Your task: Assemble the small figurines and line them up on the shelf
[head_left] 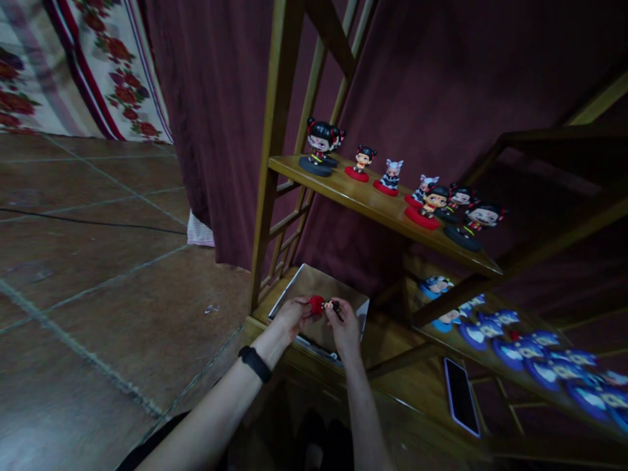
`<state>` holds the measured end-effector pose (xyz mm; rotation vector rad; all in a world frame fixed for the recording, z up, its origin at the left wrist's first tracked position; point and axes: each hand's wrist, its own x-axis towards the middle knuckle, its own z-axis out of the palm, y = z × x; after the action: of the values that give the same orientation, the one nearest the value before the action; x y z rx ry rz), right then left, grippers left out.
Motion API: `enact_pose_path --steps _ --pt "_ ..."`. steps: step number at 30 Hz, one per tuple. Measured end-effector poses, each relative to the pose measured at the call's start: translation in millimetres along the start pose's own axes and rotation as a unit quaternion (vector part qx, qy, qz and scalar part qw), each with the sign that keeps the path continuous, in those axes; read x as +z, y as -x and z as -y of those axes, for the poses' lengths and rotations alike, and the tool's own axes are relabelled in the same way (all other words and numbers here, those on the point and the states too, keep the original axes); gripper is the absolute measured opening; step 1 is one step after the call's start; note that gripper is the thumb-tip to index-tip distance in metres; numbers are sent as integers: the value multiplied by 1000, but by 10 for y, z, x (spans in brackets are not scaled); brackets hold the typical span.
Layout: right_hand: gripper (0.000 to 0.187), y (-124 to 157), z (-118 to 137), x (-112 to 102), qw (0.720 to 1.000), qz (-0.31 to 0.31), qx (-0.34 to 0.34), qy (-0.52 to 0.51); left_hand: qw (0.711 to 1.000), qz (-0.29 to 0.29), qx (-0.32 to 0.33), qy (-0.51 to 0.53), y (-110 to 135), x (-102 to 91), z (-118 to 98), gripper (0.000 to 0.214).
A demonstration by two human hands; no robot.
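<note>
My left hand (293,315) and my right hand (344,325) meet over an open cardboard box (299,282) on the lowest shelf. The left fingers pinch a round red base (316,303). Against it, the right fingers grip a small black-haired figurine (334,306). A black band (255,364) sits on my left wrist. On the wooden shelf (373,203) above stand several similar figurines on red and dark bases, the largest (320,145) at the left end.
A lower shelf at the right holds several blue-based figurines (540,356). A phone (461,396) lies flat on the bottom shelf. Dark red curtains (216,118) hang behind the rack. Tiled floor (98,261) spreads to the left.
</note>
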<state>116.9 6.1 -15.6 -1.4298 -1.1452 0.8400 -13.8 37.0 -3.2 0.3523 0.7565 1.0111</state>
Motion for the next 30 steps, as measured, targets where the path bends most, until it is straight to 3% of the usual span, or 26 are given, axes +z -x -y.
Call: enact_pose_path --steps 10,21,30 --pt "32 37 77 -24 993 -19 -50 107 999 -11 27 -13 40 6 -7 4" --pt "33 28 42 -13 996 -9 -45 80 997 -3 57 -57 -10 -58 32 11" --pt "29 85 223 -51 970 14 -150 193 994 -3 69 -89 35 -45 -5 26"
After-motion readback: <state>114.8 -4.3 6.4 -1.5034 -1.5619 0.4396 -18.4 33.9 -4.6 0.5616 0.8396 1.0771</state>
